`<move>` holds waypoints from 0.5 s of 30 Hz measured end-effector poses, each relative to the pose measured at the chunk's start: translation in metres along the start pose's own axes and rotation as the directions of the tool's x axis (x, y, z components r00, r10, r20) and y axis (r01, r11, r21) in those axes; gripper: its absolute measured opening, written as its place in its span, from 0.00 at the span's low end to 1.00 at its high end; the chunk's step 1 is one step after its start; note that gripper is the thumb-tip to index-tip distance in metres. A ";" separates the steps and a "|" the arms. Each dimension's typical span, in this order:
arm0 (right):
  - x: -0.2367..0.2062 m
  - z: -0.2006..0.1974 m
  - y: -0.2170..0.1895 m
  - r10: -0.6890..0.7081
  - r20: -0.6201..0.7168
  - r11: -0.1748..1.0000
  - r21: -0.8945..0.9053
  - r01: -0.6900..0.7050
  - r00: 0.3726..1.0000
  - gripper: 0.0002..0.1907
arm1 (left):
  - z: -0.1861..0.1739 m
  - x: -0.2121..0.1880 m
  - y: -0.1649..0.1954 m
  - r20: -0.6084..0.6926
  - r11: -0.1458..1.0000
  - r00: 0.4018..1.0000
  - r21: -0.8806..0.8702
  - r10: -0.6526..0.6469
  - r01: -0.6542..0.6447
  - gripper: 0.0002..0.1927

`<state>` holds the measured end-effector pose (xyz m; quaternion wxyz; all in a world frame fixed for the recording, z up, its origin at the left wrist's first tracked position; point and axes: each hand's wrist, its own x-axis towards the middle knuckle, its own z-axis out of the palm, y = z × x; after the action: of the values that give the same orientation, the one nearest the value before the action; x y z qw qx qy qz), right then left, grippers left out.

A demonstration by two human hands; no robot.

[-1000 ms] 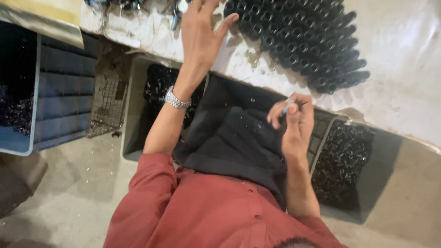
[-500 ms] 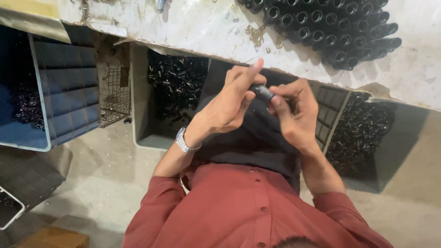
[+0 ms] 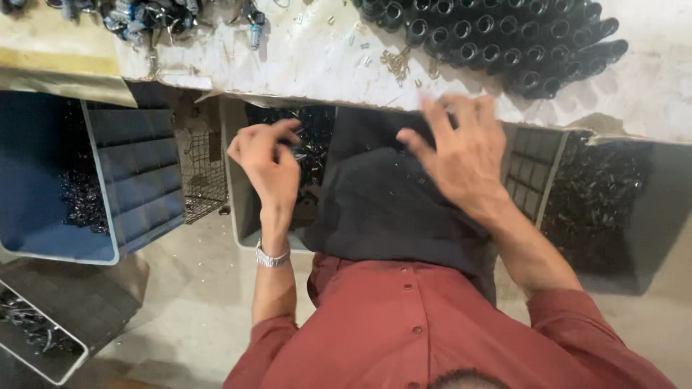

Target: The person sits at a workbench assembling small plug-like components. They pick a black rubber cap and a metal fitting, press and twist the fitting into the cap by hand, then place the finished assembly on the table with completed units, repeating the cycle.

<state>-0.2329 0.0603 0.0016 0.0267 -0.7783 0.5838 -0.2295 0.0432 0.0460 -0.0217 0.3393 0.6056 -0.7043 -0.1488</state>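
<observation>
The left hand (image 3: 265,160) is curled shut on a small dark part (image 3: 290,144) over a grey bin (image 3: 232,180). The right hand (image 3: 461,155), blurred, fingers spread, hovers below black tubes (image 3: 497,39) on the white bench (image 3: 303,65). A blue crate (image 3: 137,180) sits at the left.

White workbench (image 3: 303,61): black tubes (image 3: 504,39), brass bits (image 3: 396,63).
</observation>
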 end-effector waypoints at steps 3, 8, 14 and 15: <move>0.008 0.004 0.001 -0.089 0.034 0.973 -0.209 0.094 0.995 0.32 | 0.015 0.021 -0.010 -0.127 0.992 0.987 0.086 0.100 -0.090 0.15; -0.006 0.003 -0.002 -0.103 -0.216 0.990 0.070 0.120 0.971 0.17 | 0.060 0.127 0.001 -0.228 0.879 0.933 0.453 0.279 -0.152 0.15; -0.025 -0.006 -0.003 0.349 -0.137 0.740 0.647 -0.183 0.927 0.11 | 0.026 0.112 0.018 -0.261 0.961 0.925 0.077 0.275 -0.264 0.08; -0.026 -0.004 -0.005 0.417 -0.079 0.667 0.703 -0.246 0.905 0.09 | 0.019 0.097 0.023 -0.270 0.956 0.928 -0.071 0.256 -0.285 0.08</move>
<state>-0.2354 0.0872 -0.0015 0.2813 -0.5613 0.5906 -0.5069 0.0097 -0.0451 0.0079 0.4775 0.4974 -0.7219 -0.0588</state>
